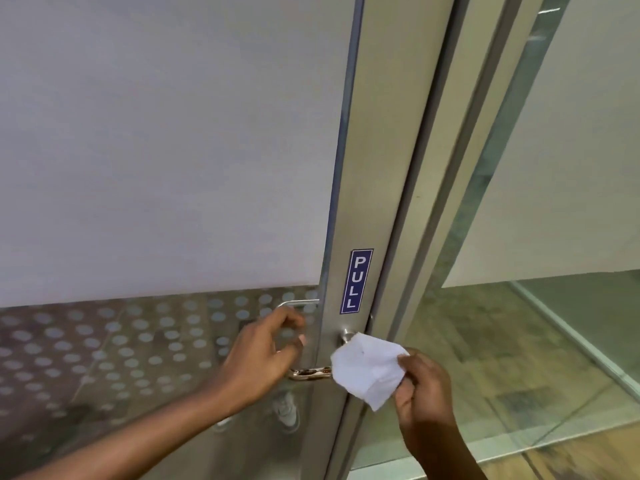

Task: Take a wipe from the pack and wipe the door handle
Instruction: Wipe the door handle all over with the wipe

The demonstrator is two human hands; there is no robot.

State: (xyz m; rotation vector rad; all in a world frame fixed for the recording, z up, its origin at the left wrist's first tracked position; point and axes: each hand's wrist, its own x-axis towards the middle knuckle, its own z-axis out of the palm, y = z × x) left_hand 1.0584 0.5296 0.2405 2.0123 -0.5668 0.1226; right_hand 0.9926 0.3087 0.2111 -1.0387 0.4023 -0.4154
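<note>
White, limp wipe (367,370) pinched at its edge by right hand (424,393) needs bunching against the slick metal door handle (308,373), left hand (263,355) loosely curled, empty

Blue PULL sticker (356,281) sitting on metal door frame (381,168); frosted glass (156,133) w/ dot pattern (121,341) showing below.

left hand (266,355) and wipe (369,370) crowd door handle (310,373), open space rightward past frame (398,188)

Office bldg: frosted glass door (166,150), PULL sign (356,281).
</note>
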